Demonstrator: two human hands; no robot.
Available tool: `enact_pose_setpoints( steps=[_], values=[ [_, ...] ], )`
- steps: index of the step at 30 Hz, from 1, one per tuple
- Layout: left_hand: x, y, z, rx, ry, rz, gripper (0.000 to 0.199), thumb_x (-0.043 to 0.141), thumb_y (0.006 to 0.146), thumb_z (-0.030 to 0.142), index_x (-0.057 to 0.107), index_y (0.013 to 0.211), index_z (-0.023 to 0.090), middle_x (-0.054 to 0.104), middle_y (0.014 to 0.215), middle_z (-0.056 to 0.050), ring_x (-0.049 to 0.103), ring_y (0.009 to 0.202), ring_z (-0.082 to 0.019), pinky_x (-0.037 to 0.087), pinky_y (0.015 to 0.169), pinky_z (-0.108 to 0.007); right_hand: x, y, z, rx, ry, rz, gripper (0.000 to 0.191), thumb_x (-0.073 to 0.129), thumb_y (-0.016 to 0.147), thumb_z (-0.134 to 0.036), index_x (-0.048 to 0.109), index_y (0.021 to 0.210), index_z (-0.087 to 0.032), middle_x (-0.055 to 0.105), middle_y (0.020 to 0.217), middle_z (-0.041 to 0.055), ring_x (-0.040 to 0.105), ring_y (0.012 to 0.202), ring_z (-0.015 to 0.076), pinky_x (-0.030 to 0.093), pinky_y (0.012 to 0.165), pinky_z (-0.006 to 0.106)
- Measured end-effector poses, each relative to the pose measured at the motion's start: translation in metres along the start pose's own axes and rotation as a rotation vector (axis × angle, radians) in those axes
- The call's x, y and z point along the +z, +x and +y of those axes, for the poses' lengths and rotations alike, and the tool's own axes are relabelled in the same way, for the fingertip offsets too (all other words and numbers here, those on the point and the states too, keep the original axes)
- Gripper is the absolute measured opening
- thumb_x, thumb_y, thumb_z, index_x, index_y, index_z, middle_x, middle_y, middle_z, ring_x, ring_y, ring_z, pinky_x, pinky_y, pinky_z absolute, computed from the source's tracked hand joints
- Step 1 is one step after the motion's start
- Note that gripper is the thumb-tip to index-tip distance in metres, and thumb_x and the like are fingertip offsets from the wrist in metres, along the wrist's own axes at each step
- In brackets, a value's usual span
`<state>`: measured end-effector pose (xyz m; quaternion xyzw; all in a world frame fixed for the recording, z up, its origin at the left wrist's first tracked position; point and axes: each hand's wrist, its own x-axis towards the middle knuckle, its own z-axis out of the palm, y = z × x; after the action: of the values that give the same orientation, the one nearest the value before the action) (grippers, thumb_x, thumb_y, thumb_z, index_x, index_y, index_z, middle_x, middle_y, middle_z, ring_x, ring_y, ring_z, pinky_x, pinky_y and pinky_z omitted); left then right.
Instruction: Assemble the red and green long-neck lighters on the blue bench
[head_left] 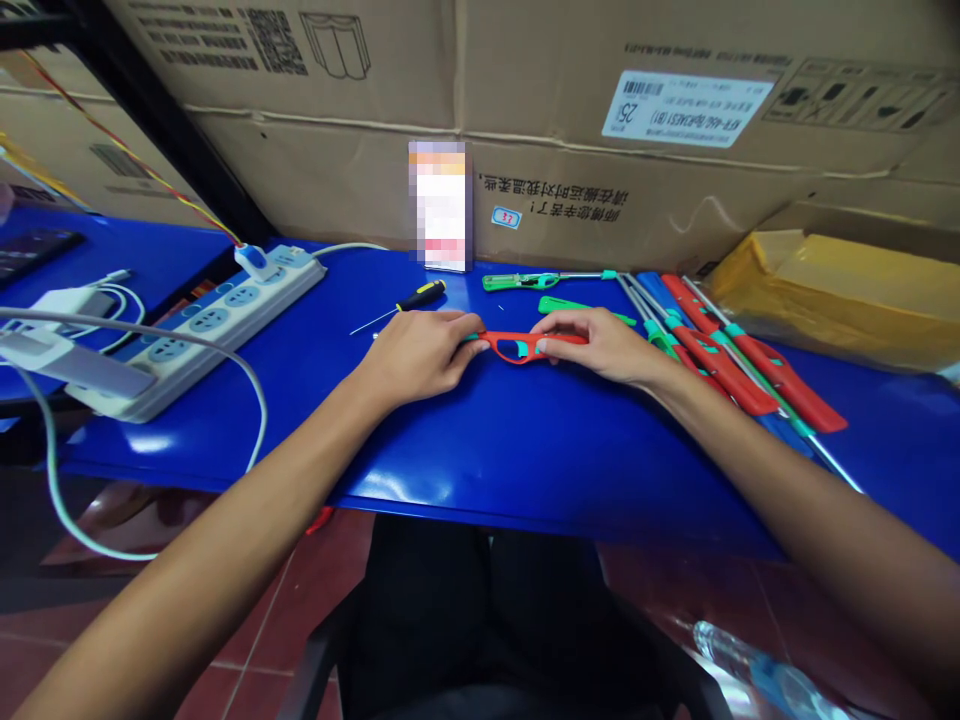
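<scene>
Both hands hold a red long-reach gas lighter [519,346] level above the blue table [465,440]. My left hand [424,355] is closed around its nozzle end, where a bit of green shows. Fingers of my right hand [596,342] pinch the handle, close to the green trigger. Behind the hands lie a green lighter [520,282] with a metal nozzle and a loose green handle piece [577,307]. A black and yellow screwdriver [421,295] rests beyond my left hand. Several red lighters [787,385], with green and blue ones among them, are piled right of my right hand.
A white power strip [217,320] with cables stands on the left. A phone [441,205] with a blurred screen leans on the cardboard box [337,180] at the back. A yellow-lined open carton [847,290] is at right. A plastic bottle [765,670] lies on the floor.
</scene>
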<state>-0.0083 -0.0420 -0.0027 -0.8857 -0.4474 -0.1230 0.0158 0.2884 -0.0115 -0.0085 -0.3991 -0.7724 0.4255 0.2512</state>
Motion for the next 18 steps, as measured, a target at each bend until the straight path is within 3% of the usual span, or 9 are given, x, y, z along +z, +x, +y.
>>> enact_pose_setpoints(
  steps=[6,13,18],
  values=[
    [-0.0003,-0.0005,0.0022,-0.004,0.009,0.042,0.04,0.047,0.114,0.045,0.078,0.116,0.019,0.085,0.106,-0.011,0.078,0.085,-0.028,0.043,0.064,-0.035,-0.0033,-0.0013,-0.0027,-0.079,-0.062,-0.021,0.041,0.085,0.091,-0.057,0.085,0.111,-0.021,0.082,0.103,0.0059,0.07,0.088,0.0234,0.05,0.081,0.037],
    [-0.0012,-0.0007,0.0005,0.013,-0.001,0.023,0.036,0.05,0.115,0.043,0.078,0.118,0.02,0.084,0.105,-0.011,0.076,0.084,-0.027,0.042,0.065,-0.035,0.0041,-0.0002,-0.0059,-0.063,-0.018,0.003,0.032,0.086,0.09,-0.05,0.082,0.103,-0.021,0.081,0.101,0.0057,0.071,0.09,0.0231,0.051,0.083,0.038],
    [-0.001,-0.0013,-0.0003,0.073,-0.032,0.063,0.033,0.052,0.117,0.04,0.076,0.125,0.019,0.083,0.109,-0.01,0.075,0.087,-0.024,0.045,0.066,-0.033,-0.001,-0.0016,-0.0066,0.02,0.128,-0.078,0.03,0.089,0.088,-0.039,0.071,0.104,-0.022,0.079,0.086,0.0018,0.073,0.074,0.0192,0.052,0.07,0.032]
  ],
)
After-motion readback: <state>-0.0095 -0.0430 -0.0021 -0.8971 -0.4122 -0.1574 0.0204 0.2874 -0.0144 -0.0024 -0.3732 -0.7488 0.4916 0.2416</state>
